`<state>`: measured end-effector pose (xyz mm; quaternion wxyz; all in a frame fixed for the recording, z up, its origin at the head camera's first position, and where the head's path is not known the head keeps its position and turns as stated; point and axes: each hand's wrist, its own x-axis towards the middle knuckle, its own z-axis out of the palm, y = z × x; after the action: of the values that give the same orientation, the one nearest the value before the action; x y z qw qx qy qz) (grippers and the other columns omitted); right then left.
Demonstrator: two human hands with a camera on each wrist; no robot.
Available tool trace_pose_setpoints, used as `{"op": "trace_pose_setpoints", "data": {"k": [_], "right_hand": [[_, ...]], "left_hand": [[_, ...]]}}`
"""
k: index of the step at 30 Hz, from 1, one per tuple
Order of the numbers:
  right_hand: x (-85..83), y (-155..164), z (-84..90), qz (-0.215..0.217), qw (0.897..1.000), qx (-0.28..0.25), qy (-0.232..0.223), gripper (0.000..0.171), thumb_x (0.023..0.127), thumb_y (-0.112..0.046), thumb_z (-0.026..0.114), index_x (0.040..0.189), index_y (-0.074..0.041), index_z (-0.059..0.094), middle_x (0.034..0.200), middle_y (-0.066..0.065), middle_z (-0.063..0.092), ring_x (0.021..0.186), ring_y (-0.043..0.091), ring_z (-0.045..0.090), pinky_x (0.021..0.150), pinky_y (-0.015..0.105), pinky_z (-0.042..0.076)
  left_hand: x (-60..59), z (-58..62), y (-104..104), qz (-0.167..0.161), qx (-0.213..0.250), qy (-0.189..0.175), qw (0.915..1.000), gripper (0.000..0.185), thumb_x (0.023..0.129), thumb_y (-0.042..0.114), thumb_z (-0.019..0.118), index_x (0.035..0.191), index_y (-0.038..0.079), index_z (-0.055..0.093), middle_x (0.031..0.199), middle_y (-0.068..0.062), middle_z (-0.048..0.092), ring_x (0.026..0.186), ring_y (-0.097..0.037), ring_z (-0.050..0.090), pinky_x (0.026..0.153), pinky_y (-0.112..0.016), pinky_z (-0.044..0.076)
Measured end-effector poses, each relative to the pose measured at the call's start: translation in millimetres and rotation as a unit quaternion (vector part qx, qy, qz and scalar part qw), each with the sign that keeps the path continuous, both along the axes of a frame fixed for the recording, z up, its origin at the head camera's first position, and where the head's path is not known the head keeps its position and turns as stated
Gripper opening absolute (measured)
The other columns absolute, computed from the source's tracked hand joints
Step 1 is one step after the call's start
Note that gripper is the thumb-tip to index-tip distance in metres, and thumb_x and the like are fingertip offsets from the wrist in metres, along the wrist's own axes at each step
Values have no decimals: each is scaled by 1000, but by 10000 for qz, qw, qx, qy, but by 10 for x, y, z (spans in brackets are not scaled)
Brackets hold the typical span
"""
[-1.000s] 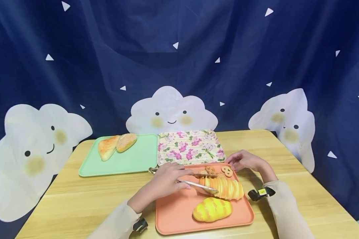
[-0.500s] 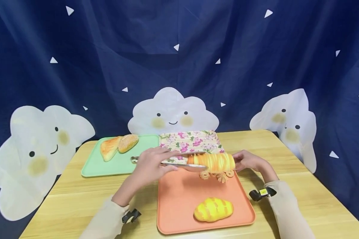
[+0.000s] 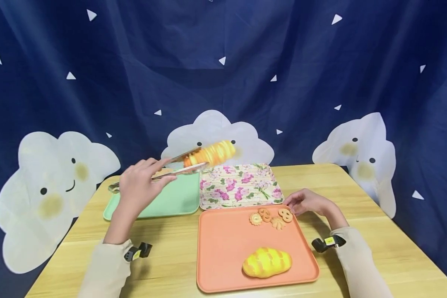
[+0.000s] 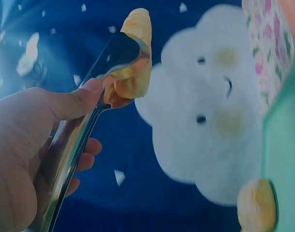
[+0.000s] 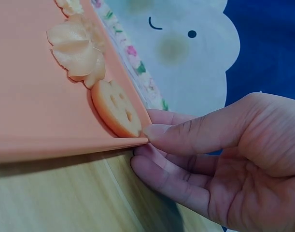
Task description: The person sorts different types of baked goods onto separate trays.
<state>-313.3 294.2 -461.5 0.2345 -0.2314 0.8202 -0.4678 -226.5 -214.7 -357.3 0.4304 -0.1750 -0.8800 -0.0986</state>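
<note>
Tongs (image 3: pixel 160 174) in left hand (image 3: pixel 139 186) clamping striped loaf (image 3: pixel 208 154), long axis up-right

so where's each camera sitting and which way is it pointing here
Head: worn on the head, looks forward and down over the wooden table; shows both forearms, the left hand holding tongs that clamp a striped bread roll, and the right hand at the orange tray.
Left wrist: on the left wrist, looks along the tongs to the roll and cloud backdrop; thumb and fingers show.
Right wrist: on the right wrist, looks at the tray's corner; thumb and fingers show.
Shared: head and right wrist both show the face cookie.
</note>
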Motion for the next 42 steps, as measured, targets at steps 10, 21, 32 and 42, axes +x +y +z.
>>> {"op": "trace_pose_setpoints", "data": {"k": [10,21,32,42], "right_hand": [[21,8,-19,50,10000,0,73,34,86,2,70,117,15,67,96,16,73,80,11,65,71,26,56],[19,-16,-2,-18,9999,-9,-101,33,86,3,70,116,16,66,91,10,73,78,11,65,71,28,58],[6,-6,2,9,10000,83,-29,33,86,4,68,117,16,66,93,16,72,77,11,65,71,28,58],[8,-2,8,-8,9999,104,-26,33,86,4,69,116,15,66,93,15,72,78,11,65,71,27,57]], "left_hand": [[-185,-199,-310,990,-314,-667,9924,56,74,42,87,121,14,75,87,-9,70,66,-28,58,54,-35,41],[-277,-366,-396,1563,-520,-1774,9702,56,79,44,84,124,13,73,94,-13,71,77,-34,64,64,-43,47],[-301,-394,-319,1836,-885,-2232,9532,53,84,40,82,125,8,71,94,-17,70,87,-39,68,76,-53,52],[-341,-485,-251,1944,-1041,-2433,9445,51,85,38,81,121,4,69,99,-22,69,89,-42,67,78,-54,52]]}}
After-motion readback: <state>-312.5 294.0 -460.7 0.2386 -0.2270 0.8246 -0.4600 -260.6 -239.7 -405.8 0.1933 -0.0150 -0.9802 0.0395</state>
